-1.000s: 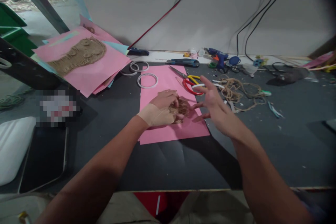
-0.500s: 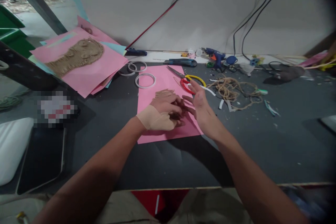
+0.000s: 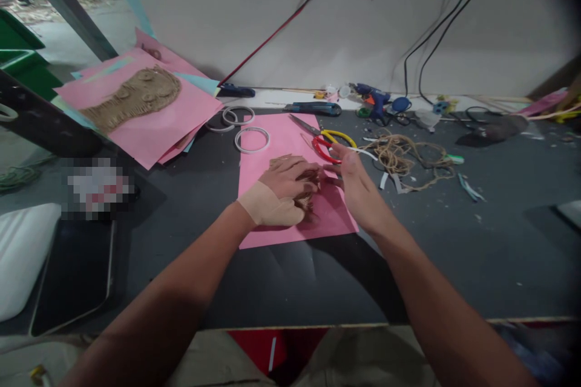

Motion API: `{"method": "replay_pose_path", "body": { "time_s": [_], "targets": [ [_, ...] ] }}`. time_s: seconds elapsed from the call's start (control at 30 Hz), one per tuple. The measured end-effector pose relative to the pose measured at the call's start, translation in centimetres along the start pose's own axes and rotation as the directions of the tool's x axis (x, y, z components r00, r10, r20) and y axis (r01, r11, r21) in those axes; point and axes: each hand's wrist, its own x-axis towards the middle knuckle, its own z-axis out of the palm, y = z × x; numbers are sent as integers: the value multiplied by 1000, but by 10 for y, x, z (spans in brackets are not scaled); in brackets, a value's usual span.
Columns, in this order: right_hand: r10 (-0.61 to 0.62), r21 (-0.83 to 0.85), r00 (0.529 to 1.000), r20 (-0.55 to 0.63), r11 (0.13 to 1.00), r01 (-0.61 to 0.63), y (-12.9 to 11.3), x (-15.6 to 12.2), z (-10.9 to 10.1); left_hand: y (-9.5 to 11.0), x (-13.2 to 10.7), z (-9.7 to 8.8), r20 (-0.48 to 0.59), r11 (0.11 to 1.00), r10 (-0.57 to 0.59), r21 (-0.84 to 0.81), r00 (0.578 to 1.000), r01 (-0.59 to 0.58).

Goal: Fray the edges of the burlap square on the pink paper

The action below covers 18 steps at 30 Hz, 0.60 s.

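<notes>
Jute strands (image 3: 307, 192) make only a small patch under the left hand's (image 3: 284, 184) curled fingers; the right hand (image 3: 356, 187) hangs open, empty-fingered, while a much larger jute shape (image 3: 131, 95) lies at the tabletop's far left.

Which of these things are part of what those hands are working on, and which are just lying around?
In use:
left hand
frayed jute twine
pink paper sheet
right hand

Lying about:
red-and-yellow scissors
blue glue gun
white tape rings
loose twine coil
twine shape on stacked pink sheets
</notes>
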Motion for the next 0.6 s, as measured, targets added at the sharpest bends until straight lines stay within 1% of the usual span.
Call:
{"method": "replay_pose_path", "body": {
  "time_s": [0.13,0.33,0.6],
  "targets": [
    [-13,24,998,-69,1000,15,4,4,-6,-4,0,3,-13,1000,-12,-27,1000,11],
    [-10,-50,986,-169,999,1,5,10,-14,-5,1,4,-2,1000,-10,-18,1000,10],
    [-15,-87,989,-147,996,2,1,10,-17,-4,0,3,30,999,-27,20,999,26]
  ]
}}
